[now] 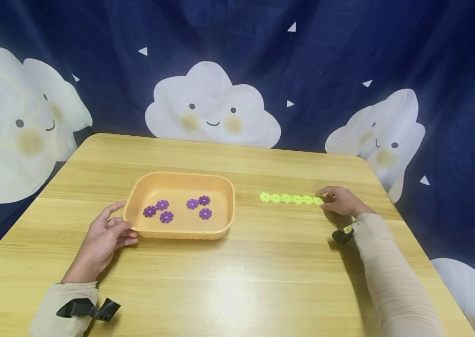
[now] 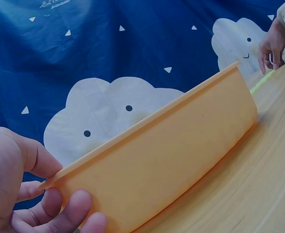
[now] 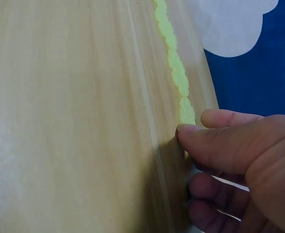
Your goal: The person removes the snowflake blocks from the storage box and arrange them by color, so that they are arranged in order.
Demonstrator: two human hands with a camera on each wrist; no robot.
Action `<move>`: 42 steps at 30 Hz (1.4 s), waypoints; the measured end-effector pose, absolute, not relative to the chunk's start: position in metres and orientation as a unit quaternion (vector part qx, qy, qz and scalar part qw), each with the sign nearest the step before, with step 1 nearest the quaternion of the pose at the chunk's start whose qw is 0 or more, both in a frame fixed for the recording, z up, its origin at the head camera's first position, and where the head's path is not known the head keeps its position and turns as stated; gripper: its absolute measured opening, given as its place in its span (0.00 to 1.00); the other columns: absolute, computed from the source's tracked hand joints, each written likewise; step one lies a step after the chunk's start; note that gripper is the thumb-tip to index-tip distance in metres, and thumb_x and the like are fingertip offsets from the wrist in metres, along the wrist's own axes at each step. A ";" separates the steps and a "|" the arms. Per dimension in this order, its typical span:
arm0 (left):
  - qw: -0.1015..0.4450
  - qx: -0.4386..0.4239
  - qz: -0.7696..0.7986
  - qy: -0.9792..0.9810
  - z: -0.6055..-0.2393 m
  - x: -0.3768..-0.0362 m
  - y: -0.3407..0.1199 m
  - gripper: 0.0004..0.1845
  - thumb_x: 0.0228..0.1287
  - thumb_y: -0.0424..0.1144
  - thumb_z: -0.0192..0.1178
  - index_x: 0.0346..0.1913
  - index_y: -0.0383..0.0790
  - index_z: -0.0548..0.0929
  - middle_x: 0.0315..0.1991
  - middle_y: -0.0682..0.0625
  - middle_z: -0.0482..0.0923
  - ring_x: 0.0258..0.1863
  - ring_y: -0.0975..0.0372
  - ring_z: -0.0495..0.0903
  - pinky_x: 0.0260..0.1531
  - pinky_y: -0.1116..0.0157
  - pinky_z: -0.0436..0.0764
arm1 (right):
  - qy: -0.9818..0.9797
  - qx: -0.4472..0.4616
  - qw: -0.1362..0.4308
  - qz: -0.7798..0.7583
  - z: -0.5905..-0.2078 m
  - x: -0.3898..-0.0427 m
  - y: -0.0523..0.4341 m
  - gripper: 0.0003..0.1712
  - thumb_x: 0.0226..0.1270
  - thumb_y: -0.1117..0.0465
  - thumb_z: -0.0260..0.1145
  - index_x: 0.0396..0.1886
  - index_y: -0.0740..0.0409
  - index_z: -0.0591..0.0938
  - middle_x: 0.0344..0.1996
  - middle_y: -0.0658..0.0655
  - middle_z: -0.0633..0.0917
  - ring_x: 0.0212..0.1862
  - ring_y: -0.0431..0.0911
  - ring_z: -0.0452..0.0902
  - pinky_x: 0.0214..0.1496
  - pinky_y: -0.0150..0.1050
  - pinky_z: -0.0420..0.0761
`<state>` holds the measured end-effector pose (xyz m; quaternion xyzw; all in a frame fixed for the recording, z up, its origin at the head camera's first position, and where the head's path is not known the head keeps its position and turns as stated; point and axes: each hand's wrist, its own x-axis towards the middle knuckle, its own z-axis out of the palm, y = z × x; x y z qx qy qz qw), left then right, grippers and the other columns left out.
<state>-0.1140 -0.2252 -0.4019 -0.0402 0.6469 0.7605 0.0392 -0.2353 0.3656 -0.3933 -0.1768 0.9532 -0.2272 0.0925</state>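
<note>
Six yellow-green flower pieces (image 1: pixel 291 198) lie joined in a straight row on the wooden surface (image 1: pixel 237 281), to the right of the orange tray (image 1: pixel 220 227), and my right hand (image 1: pixel 340 201) sits at the row's right end with thumb and forefinger closed on the last piece. In the right wrist view my fingertips (image 3: pixel 191 133) meet that end flower right at the surface, the other fingers curled loosely beneath. My left hand (image 1: pixel 104 236) is well apart from the right one, at the tray's near left corner: the thumb lies along the rim and the fingers curl against the outer wall, so it grips the tray and steadies it. Inside the tray I count five purple flower pieces (image 1: pixel 177 208), three toward the left and two toward the middle, all lying flat and separate. As I judge it, the weak point is the chain itself: the pieces look thin and only lightly interlocked, so a pull sideways or a lift from one end could bend the row, pop a joint open or drag the whole line out of true. Pressing too hard on the end flower might also tip it up off the surface. On the other side, a careless shove from my left hand could slide the tray and scatter the purple pieces within it.
</note>
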 end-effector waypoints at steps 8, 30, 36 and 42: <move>0.041 -0.047 0.759 0.648 -0.401 -0.113 -0.225 0.31 0.67 0.23 0.52 0.69 0.41 0.57 0.30 0.49 0.77 0.24 0.60 0.82 0.28 0.62 0.88 | 0.954 -0.163 0.082 -0.238 -0.391 -0.236 0.360 0.19 0.63 0.66 0.68 0.53 0.68 0.79 0.34 0.60 0.83 0.39 0.56 0.80 0.42 0.51 0.83; 0.038 -0.056 0.753 0.655 -0.400 -0.114 -0.224 0.31 0.67 0.23 0.53 0.70 0.40 0.56 0.30 0.49 0.79 0.25 0.60 0.82 0.29 0.64 0.87 | 0.932 -0.219 0.033 -0.286 -0.357 -0.239 0.290 0.15 0.69 0.65 0.62 0.53 0.66 0.79 0.33 0.58 0.83 0.30 0.47 0.78 0.36 0.44 0.81; 0.038 -0.057 0.748 0.660 -0.399 -0.115 -0.223 0.32 0.67 0.23 0.53 0.70 0.39 0.55 0.31 0.49 0.78 0.24 0.60 0.82 0.29 0.64 0.87 | 0.911 -0.226 0.050 -0.342 -0.360 -0.245 0.272 0.14 0.72 0.66 0.58 0.54 0.67 0.79 0.36 0.66 0.82 0.32 0.58 0.80 0.33 0.41 0.82; 0.038 -0.059 0.747 0.662 -0.400 -0.114 -0.224 0.32 0.68 0.24 0.53 0.71 0.40 0.55 0.31 0.49 0.78 0.24 0.61 0.82 0.29 0.64 0.87 | 0.843 -0.227 0.126 -0.472 -0.359 -0.252 0.251 0.17 0.76 0.66 0.51 0.56 0.75 0.74 0.34 0.70 0.77 0.31 0.53 0.75 0.35 0.44 0.82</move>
